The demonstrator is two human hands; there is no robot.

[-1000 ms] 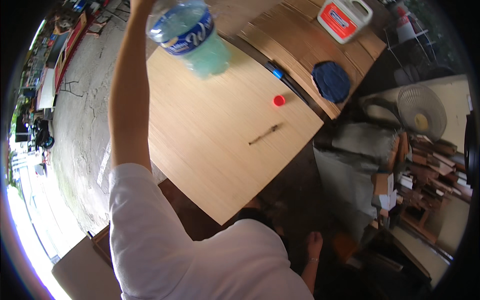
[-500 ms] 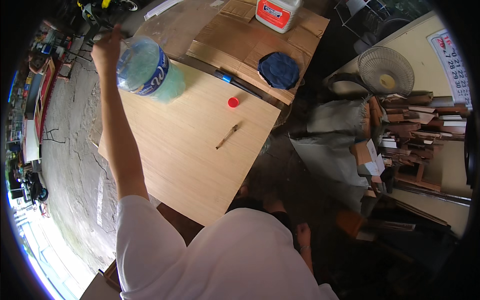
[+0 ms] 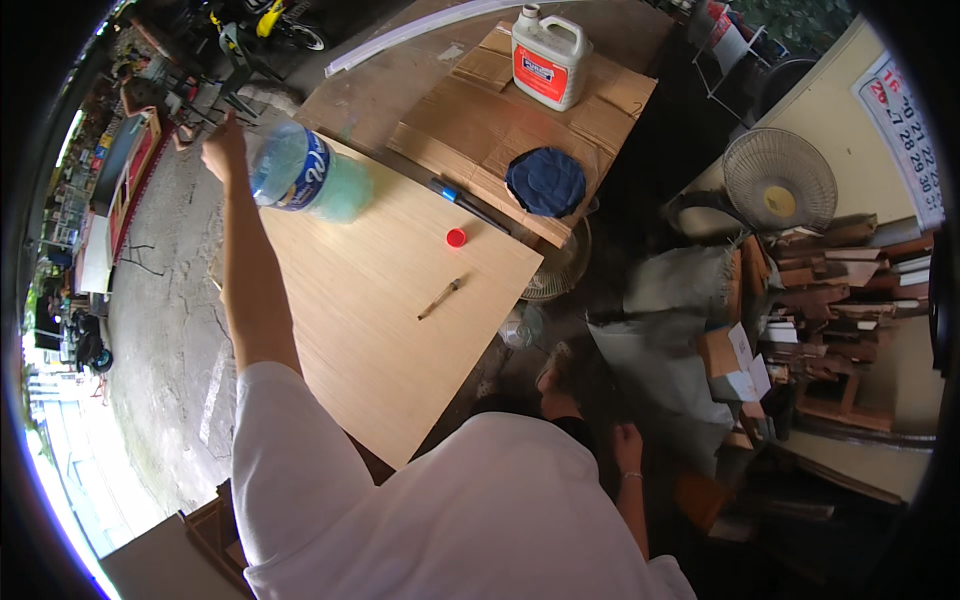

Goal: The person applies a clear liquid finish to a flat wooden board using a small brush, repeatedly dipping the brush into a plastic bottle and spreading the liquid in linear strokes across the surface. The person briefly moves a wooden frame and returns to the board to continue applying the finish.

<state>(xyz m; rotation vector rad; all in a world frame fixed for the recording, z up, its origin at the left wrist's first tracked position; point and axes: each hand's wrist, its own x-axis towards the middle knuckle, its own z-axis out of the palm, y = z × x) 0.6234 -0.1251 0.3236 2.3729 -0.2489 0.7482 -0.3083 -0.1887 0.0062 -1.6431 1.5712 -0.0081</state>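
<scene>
A large clear plastic bottle with a blue label stands at the far left corner of a pale wooden board. Just left of its upper end is my left hand, raised, fingers curled and closed; what they hold, if anything, I cannot make out. My right hand hangs low at my side, off the board, with its fingers curled in and nothing visible in them. On the board lie a red cap and a thin brownish stick-like piece. A blue-and-black marker rests along its far edge.
Beyond the board, flattened cardboard carries a white jug with a red label and a round dark blue cloth pad. To the right are a fan guard, grey sacks and stacked wood scraps.
The whole view has shifted, so the board's far side and the white jug show lower and more fully. My left hand stays beside the bottle's upper end; my right arm still hangs.
</scene>
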